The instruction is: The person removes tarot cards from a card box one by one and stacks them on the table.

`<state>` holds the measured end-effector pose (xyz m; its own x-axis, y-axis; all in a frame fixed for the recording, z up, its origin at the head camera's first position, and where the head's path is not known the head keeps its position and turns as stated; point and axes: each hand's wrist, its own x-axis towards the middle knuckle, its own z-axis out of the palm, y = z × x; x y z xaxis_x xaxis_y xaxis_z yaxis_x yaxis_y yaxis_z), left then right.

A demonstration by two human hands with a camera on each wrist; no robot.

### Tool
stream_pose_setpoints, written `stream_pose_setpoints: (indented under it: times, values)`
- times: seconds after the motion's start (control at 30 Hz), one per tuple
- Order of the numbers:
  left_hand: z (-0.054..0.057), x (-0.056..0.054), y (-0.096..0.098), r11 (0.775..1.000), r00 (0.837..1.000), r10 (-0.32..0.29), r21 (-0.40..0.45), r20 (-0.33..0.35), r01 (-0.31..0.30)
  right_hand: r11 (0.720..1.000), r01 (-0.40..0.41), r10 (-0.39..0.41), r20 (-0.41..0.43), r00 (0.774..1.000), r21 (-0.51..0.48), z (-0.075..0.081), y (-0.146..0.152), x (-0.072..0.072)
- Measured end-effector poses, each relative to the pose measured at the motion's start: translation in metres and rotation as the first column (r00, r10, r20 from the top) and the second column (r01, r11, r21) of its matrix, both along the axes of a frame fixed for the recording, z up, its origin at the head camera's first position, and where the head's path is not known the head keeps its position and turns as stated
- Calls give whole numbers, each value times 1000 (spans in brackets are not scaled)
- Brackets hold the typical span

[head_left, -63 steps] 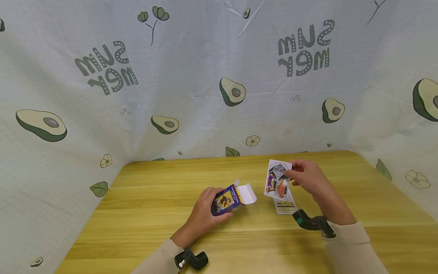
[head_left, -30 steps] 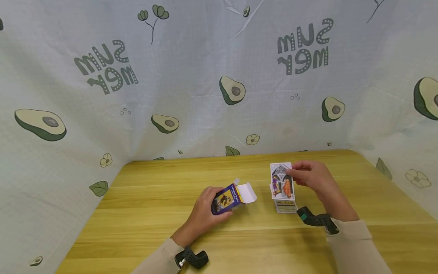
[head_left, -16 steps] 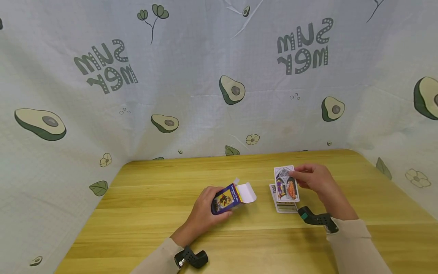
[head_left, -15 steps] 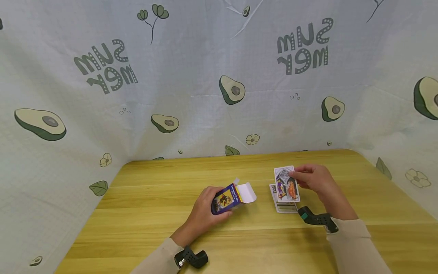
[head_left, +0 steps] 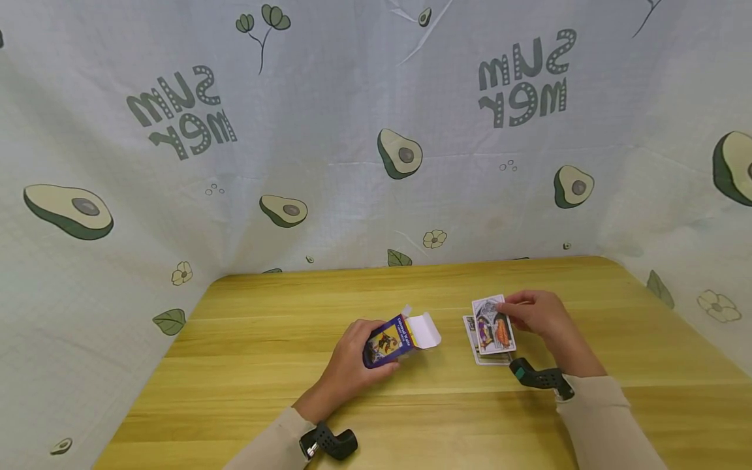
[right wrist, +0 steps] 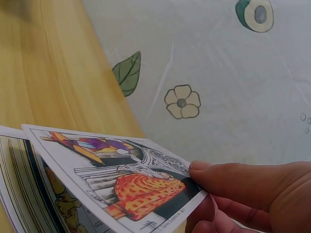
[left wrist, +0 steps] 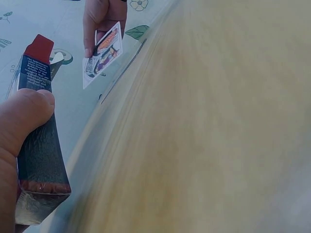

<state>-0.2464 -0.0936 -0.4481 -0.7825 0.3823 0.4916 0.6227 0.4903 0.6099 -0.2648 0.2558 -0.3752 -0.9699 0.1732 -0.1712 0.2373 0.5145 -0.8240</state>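
My left hand (head_left: 351, 359) grips a blue tarot card box (head_left: 388, 343) with a picture on its front. The box's white flap (head_left: 424, 331) stands folded out to the right, and in the left wrist view the thumb presses along its narrow side (left wrist: 41, 145). At the right, my right hand (head_left: 537, 314) pinches a tarot card (right wrist: 131, 179) by its far right corner, thumb on the picture side. The card shows a figure in an orange robe. Under it lie other tarot cards (head_left: 472, 333) on the table, largely covered by the held one.
The wooden table (head_left: 264, 385) reaches back to a pale curtain (head_left: 341, 130) printed with avocados, leaves and flowers. Black wrist cameras (head_left: 329, 444) are strapped on both wrists.
My right hand has brought the card down and slightly right, so it now overlaps more of the cards on the table. The left hand and box have stayed in place.
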Motion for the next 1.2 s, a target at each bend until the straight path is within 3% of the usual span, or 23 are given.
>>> stream_pose_setpoints:
  times: [0.8, 1.2]
  values:
    - [2, -1, 1, 1000, 1000, 1, -6, 1, 0, 999, -21, 20, 27, 999, 29, -14, 0, -5]
    - [2, -1, 1, 1000, 1000, 2, -10, 13, -2, 995, -44, 41, 37, 998, 95, -19, 2, -8]
